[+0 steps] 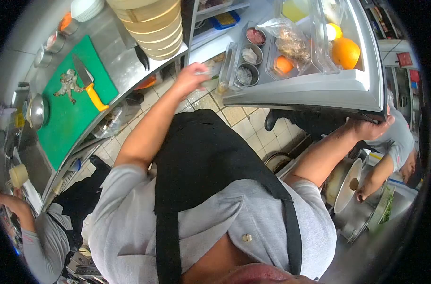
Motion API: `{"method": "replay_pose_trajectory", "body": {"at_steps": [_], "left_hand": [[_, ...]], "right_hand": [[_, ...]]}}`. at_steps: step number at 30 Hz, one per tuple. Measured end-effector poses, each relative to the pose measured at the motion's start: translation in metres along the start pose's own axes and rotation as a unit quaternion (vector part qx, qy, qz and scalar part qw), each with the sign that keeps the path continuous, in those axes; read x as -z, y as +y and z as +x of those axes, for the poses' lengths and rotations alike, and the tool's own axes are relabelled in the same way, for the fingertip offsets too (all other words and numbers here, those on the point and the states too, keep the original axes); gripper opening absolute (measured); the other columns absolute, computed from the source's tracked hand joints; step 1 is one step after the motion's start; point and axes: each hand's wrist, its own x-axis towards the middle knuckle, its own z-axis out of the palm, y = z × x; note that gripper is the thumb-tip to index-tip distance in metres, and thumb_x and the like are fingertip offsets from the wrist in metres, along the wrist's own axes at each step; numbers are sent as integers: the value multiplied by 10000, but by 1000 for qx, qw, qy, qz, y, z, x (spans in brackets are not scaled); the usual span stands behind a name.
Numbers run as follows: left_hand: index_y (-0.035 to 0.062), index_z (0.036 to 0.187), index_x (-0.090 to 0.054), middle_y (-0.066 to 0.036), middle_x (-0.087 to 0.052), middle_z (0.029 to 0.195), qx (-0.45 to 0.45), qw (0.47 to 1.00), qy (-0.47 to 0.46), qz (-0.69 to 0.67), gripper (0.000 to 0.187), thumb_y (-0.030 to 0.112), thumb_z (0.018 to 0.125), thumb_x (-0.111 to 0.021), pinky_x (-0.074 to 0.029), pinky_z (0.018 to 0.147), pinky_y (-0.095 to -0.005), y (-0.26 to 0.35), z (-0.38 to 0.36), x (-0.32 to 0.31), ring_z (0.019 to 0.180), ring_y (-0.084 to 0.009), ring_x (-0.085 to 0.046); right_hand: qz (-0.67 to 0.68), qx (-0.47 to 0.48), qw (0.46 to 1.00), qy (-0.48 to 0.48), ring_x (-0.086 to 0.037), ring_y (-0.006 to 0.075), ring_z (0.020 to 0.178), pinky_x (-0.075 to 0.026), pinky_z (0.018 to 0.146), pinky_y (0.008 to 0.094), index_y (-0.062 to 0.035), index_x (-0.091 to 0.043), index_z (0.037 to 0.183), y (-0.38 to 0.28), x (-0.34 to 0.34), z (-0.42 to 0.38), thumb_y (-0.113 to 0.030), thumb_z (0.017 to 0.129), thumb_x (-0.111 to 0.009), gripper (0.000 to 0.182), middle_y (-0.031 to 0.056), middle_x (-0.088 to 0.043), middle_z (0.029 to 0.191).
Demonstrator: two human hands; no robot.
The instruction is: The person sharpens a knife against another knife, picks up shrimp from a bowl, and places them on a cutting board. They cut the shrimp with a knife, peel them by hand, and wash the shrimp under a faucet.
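Note:
My left hand (192,79) is in mid-air between the counter and the open fridge, its fingers smeared by motion; whether it holds anything is unclear. With fingers wrapped round its outer edge, my right hand (372,124) holds the fridge door (300,92). On the door shelf stand small metal cups (247,75) with pale and pink contents, a clear container with an orange fruit and a plastic bag (291,43), and a larger orange (345,53). A yellow-handled knife (96,97) and a knobbly root (69,86) lie on the green cutting board (59,125).
A stack of round tubs (151,28), a black handle (141,58) and a metal bowl (37,111) are on the left counter. One person (50,232) is at the lower left. Another person (395,142) stands beyond the door, near a large pot (346,184).

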Motion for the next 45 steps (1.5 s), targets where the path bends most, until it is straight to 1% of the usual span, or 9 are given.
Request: {"method": "replay_pose_trajectory", "body": {"at_steps": [14, 16, 18, 22, 29, 31, 35, 40, 45], "left_hand": [[74, 1263, -689, -152, -700, 1242, 49, 917, 89, 385, 413, 144, 861, -625, -524, 968, -386, -209, -6, 99, 1096, -294, -665], [62, 1184, -728, -168, -696, 1250, 120, 865, 138, 468, 371, 200, 872, -582, -497, 1036, -427, -228, -85, 143, 1156, -359, -651], [49, 1151, -740, -175, -694, 1250, 191, 842, 203, 462, 369, 218, 875, -563, -497, 1035, -439, -266, -161, 187, 1165, -366, -645], [33, 1131, -743, -185, -661, 1318, 309, 806, 260, 433, 357, 240, 877, -600, -483, 1078, -419, -340, -295, 229, 1208, -331, -634], [144, 1069, -762, -52, -716, 1208, 217, 629, -70, 743, 553, 453, 633, -904, -464, 1096, -350, -422, -412, 215, 1319, -254, -561], [140, 1113, -749, -74, -675, 1295, 288, 911, 198, 221, 557, 359, 624, -904, -467, 1097, -355, -471, -438, 213, 1332, -260, -552], [152, 1229, -710, -134, -590, 1438, 280, 889, 355, -68, 663, 221, 599, -905, -456, 1112, -368, -493, -482, 220, 1362, -275, -531], [169, 1300, -681, -147, -601, 1417, 319, 791, 168, 495, 707, 148, 621, -879, -418, 1155, -379, -479, -544, 256, 1392, -297, -499], [69, 1295, -653, -90, -702, 968, 225, 791, 524, -222, 516, 181, 805, -774, -534, 643, -353, -413, -557, 278, 749, -203, -659]], "right_hand": [[63, -18, 997, 34, -675, 321, 958, -552, 873, 457, 70, -674, 1148, 21, 11, -3, -405, 1085, -284, 617, 206, -702, 1067], [-408, 360, 837, 58, -701, 352, 861, -578, 755, 449, 74, -686, 1108, 1, -20, -22, -215, 1029, -541, 333, 220, -718, 1018], [-366, 423, 828, 43, -712, 365, 868, -585, 750, 437, 78, -662, 1170, -8, -63, -45, -131, 975, -682, 286, 230, -714, 1061], [189, 111, 975, -28, -662, 346, 1118, -550, 960, 425, 79, -541, 1373, -45, -151, -101, -109, 980, -665, 453, 252, -615, 1335], [86, 11, 963, -257, -355, 304, 1479, -301, 1212, 392, 53, -201, 1597, -60, -254, -218, -67, 999, -644, 753, 247, -263, 1648], [25, -9, 944, -328, -405, 284, 1461, -357, 1183, 395, 35, -423, 1517, -63, -271, -257, -108, 990, -676, 602, 222, -420, 1578], [88, -190, 802, -560, -572, 212, 1281, -461, 1069, 344, -19, -553, 1440, -81, -300, -379, -103, 965, -705, 505, 136, -603, 1409], [54, -130, 719, -680, -603, 340, 1280, -482, 1053, 394, -39, -649, 1308, -132, -333, -483, -177, 908, -746, 434, 210, -624, 1376], [10, -80, 707, -702, -614, 387, 1222, -487, 1044, 423, -31, -666, 1264, -157, -370, -507, -203, 899, -741, 410, 222, -652, 1298]]}}
